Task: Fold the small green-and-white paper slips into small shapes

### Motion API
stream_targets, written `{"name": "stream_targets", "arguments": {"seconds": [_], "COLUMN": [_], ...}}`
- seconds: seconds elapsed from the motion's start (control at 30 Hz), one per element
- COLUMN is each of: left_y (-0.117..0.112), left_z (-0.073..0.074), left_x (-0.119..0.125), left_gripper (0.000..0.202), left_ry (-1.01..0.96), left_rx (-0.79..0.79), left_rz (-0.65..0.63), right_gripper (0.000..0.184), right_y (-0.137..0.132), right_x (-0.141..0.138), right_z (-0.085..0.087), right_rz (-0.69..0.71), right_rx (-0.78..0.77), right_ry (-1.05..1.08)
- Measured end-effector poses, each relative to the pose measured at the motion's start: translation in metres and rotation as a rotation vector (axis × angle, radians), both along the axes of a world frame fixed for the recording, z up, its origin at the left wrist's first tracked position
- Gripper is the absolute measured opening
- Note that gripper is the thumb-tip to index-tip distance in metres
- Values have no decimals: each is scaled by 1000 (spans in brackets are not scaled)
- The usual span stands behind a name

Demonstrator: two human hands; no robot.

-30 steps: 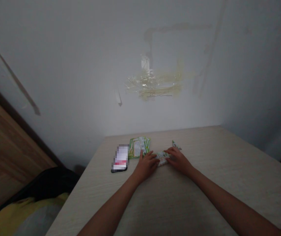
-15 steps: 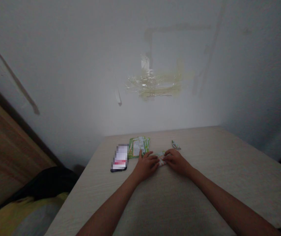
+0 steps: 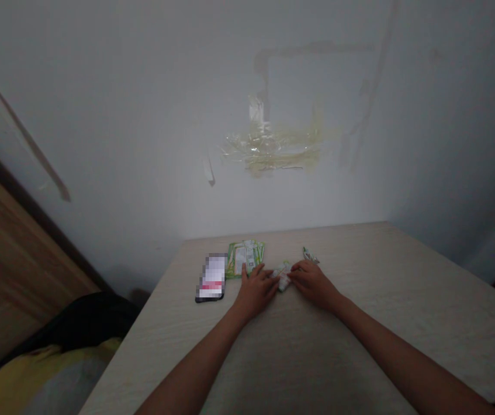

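Observation:
Both hands rest on a pale wooden table (image 3: 360, 323) near its far edge. My left hand (image 3: 256, 290) and my right hand (image 3: 313, 282) meet over a small green-and-white wrapper (image 3: 281, 274), fingers curled and pinching it from either side. The wrapper looks folded or crumpled between the fingertips. Just beyond my left hand lies a flat green packet (image 3: 246, 257). A small torn green scrap (image 3: 310, 255) lies just past my right hand.
A phone (image 3: 212, 278) with a lit screen lies left of the green packet. A grey wall with old tape marks (image 3: 273, 147) stands right behind the table. At the lower left are a wooden panel (image 3: 9, 253) and dark and yellow cloth (image 3: 48, 363).
My hands have drawn closer together over the wrapper, which now looks shorter and more bunched than a second ago. The packet, scrap and phone have not moved.

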State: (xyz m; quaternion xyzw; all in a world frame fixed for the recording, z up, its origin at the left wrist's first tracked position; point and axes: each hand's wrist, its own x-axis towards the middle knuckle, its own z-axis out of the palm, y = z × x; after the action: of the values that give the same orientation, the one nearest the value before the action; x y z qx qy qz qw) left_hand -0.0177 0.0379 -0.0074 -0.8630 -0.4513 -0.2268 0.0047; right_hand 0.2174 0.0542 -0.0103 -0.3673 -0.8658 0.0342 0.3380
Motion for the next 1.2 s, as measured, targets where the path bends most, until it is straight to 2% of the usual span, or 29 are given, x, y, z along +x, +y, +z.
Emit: {"name": "stream_targets", "arguments": {"seconds": [0.13, 0.23, 0.47, 0.53, 0.7, 0.77, 1.2], "left_y": [1, 0, -2, -2, -2, -2, -2], "left_z": [-1, 0, 6, 6, 7, 7, 4], "left_x": [0, 1, 0, 0, -2, -2, -2], "left_gripper": [26, 25, 23, 22, 20, 20, 17], "left_ry": [6, -3, -17, -26, -84, -85, -8], "left_rx": [33, 41, -19, 0, 89, 102, 75], "left_rz": [12, -5, -139, -110, 94, 121, 28], "right_gripper": [26, 22, 23, 23, 23, 24, 26], "right_y": [-5, -5, 2, 3, 3, 3, 3], "right_x": [-2, -3, 1, 2, 3, 3, 2], "right_z": [4, 3, -5, -6, -7, -8, -9], "right_rz": [32, 10, -63, -73, -61, -59, -32], "right_rx": [9, -8, -85, -104, -142, -155, -197], "right_ry": [-25, -46, 2, 13, 50, 60, 79]}}
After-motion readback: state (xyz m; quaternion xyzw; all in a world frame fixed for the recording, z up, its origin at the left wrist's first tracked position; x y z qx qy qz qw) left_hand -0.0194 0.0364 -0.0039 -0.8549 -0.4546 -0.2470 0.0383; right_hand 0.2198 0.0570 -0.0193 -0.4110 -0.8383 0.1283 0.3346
